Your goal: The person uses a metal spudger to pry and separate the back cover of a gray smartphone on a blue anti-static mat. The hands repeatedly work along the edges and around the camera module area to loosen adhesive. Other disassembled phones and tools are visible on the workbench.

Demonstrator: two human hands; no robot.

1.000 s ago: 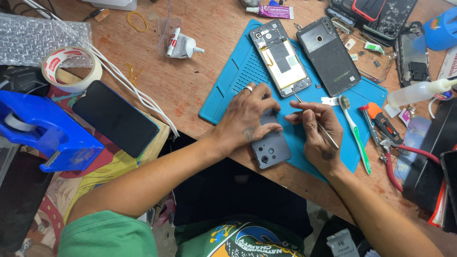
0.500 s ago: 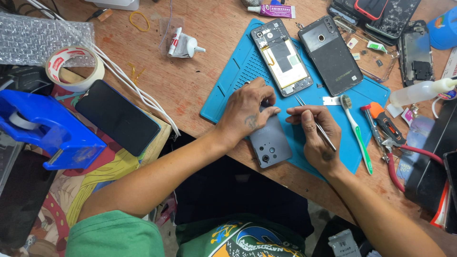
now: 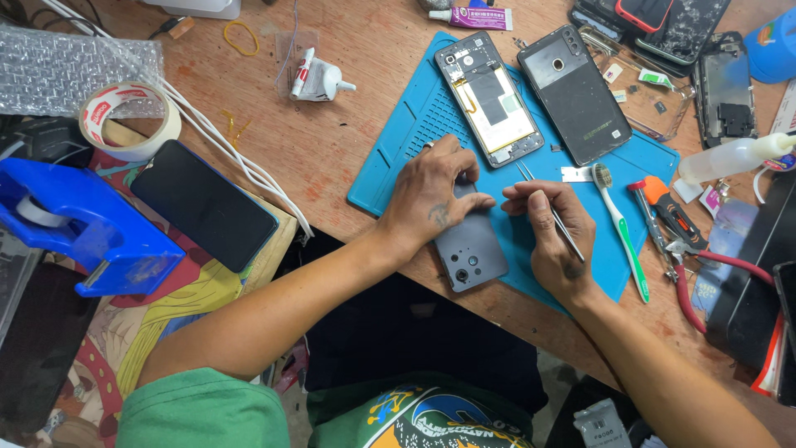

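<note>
Now | left hand (image 3: 431,195) fingers pressed flat on grey phone back (image 3: 471,249) lying on blue mat (image 3: 414,124) | right hand (image 3: 551,236) fingers pinch tweezers (image 3: 551,214) just beside the phone's upper edge

Upper part of the grey phone back (image 3: 471,249) covered by the left hand (image 3: 431,195); contact under the fingers not visible. Tips of the tweezers (image 3: 551,211) partly hidden behind the right hand (image 3: 551,236), grip point impossible to tell. Far right of that hand, black box (image 3: 750,282) cut off by the frame edge. Above it, small parts in the clear tray (image 3: 638,91) too tiny to identify.
</note>
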